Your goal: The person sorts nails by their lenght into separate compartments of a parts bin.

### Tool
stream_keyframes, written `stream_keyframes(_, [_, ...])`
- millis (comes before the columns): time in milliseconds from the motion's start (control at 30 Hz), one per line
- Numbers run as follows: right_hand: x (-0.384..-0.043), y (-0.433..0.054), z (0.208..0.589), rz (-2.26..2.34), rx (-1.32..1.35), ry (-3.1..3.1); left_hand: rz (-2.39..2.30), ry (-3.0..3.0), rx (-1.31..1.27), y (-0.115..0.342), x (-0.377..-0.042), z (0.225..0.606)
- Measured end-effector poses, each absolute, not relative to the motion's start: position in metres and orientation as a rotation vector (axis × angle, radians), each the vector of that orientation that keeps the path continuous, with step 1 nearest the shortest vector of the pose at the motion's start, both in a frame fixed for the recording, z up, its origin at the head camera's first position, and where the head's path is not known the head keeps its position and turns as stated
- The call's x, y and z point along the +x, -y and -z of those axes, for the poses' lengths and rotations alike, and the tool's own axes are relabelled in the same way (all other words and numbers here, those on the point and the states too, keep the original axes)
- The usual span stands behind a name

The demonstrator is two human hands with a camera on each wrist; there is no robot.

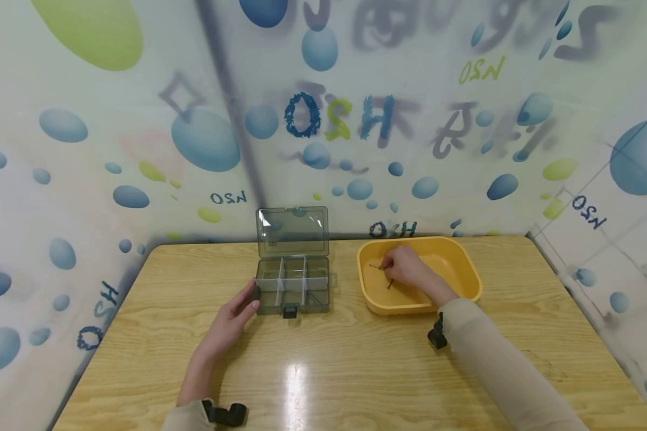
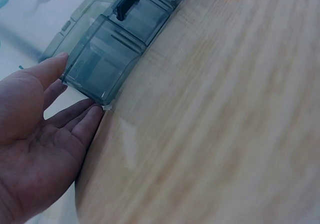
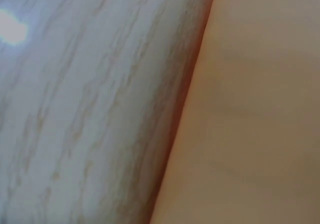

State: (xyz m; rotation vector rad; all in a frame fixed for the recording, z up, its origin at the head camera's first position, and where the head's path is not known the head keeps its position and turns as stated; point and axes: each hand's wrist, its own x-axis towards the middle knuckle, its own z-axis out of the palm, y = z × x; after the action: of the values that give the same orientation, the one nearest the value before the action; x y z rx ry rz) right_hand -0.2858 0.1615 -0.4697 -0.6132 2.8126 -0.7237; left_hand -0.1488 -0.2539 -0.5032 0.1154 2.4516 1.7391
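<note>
My left hand rests against the left side of a clear grey compartment box, its lid raised at the back. In the left wrist view, the thumb and extended fingers touch the near corner of the box. Several thin dark screws lie in its front right compartment. Over in a yellow tray, my right hand reaches down with bent fingers and pinches a thin dark screw. Another screw shows just below those fingers. The right wrist view does not show the fingertips.
Box and tray stand side by side near the back edge of the wooden table, with a gap between them. Right behind the table rises a wall with a blue and green drop pattern. The tray's side fills much of the right wrist view.
</note>
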Motion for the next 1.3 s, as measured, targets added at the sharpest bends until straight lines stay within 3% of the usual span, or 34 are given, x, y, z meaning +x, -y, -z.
stream_keyframes(867, [-0.2858,-0.1654,0.4719,0.653,-0.784,-2.835,-1.74,-2.447,0.111,0.2538,-0.1488,0.5022])
stream_keyframes(1300, [-0.283,-0.1671,0.4661,0.809,-0.599,-2.759,-1.742,-2.464,0.102,0.2538,-0.1492,0.5034])
